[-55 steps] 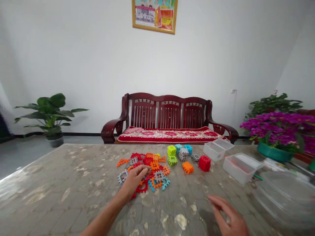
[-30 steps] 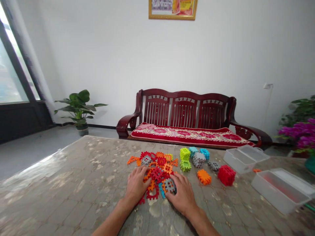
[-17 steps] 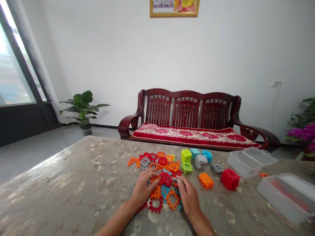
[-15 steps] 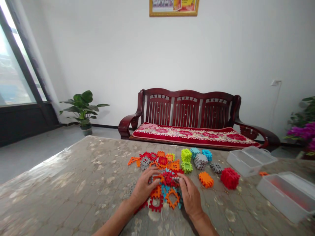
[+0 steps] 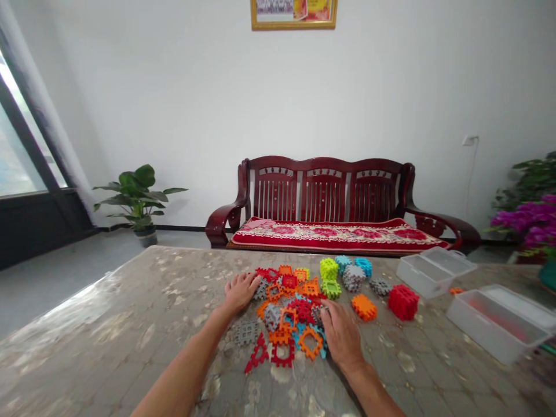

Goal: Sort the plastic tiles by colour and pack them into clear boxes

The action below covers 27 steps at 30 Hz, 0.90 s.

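Observation:
A heap of flat interlocking plastic tiles (image 5: 290, 307), red, orange, grey and blue, lies on the marbled table (image 5: 130, 324). My left hand (image 5: 240, 291) is stretched out to the far left side of the heap, fingers apart and resting on tiles there. My right hand (image 5: 341, 334) lies flat on the heap's right side, fingers spread over the tiles. Neither hand grips anything. Assembled cubes stand beyond: a green cube (image 5: 328, 269), a grey cube (image 5: 353, 277), a blue cube (image 5: 364, 266), an orange block (image 5: 364, 307) and a red cube (image 5: 403, 302).
Two clear plastic boxes (image 5: 434, 267) (image 5: 499, 321) sit on the table at the right. Purple flowers (image 5: 527, 220) stand at the far right edge. A dark wooden bench (image 5: 330, 202) with a red cushion and a potted plant (image 5: 136, 194) are behind the table.
My left hand has reached from the near side of the heap to its far left side. The right hand stays on the right side. The tiles have been drawn closer to me and spread.

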Each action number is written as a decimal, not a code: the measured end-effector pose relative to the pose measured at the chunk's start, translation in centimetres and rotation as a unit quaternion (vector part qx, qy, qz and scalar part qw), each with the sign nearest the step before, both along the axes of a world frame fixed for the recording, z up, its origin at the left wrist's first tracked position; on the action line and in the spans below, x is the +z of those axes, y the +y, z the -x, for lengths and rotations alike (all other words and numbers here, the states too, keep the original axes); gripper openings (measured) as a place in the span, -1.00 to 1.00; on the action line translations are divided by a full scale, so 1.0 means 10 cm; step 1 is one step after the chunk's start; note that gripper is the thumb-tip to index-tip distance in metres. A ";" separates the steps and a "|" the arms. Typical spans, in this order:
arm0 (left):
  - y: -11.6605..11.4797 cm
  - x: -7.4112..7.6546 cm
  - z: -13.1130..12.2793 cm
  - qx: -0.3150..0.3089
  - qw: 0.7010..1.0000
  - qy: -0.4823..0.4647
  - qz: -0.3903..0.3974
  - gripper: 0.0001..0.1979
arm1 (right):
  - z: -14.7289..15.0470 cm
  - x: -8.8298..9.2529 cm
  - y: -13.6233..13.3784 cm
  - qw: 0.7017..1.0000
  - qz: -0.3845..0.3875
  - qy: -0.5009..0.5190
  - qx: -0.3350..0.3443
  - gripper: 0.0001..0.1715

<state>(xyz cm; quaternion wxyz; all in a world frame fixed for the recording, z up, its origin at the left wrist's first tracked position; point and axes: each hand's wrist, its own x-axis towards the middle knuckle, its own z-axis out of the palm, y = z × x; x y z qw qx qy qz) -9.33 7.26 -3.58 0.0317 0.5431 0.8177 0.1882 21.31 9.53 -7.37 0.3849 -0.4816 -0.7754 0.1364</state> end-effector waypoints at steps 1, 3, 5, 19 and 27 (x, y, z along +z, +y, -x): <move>0.00 -0.02 -0.03 -0.008 1.000 -0.007 0.000 -0.59 | 0.00 -0.01 0.00 1.000 0.012 -0.006 0.000 -0.50; -0.02 -0.05 -0.12 -0.023 0.999 -0.027 -0.008 -0.59 | 0.01 -0.01 0.00 0.999 0.033 -0.010 0.002 -0.49; -0.05 -0.05 -0.18 -0.038 0.998 -0.044 -0.023 -0.58 | 0.01 -0.01 0.01 0.999 0.049 -0.001 0.003 -0.48; 0.56 0.37 -0.95 -0.234 0.971 -0.003 -0.040 -0.60 | 0.01 -0.03 0.05 0.995 0.038 0.087 0.016 -0.50; 1.06 0.20 -1.18 -0.293 0.953 0.008 0.081 -0.50 | -0.01 -0.09 0.09 0.995 0.043 0.084 0.007 -0.52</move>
